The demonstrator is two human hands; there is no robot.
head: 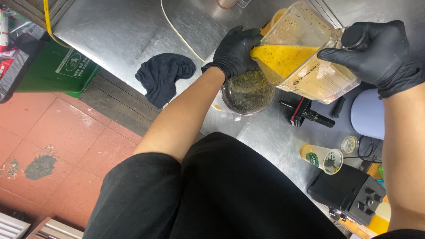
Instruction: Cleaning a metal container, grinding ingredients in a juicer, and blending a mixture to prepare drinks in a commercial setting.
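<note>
My right hand (376, 53), in a black glove, grips the handle of a clear blender jug (305, 48) tilted over toward the left. Yellow liquid with dark specks lies in the jug's lower side, reaching the spout. My left hand (234, 51), also gloved in black, steadies the jug near its spout. Just below the spout sits a round strainer or bowl (248, 93) filled with dark seedy pulp, resting on the steel counter (119, 31).
A dark cloth (164, 75) lies crumpled on the counter's left part. A black tool (305, 114), a plastic cup on its side (324, 158), a small lid (349, 144), a pale round container (369, 114) and a black blender base (347, 191) sit to the right. A green bin (57, 71) stands on the red tiled floor.
</note>
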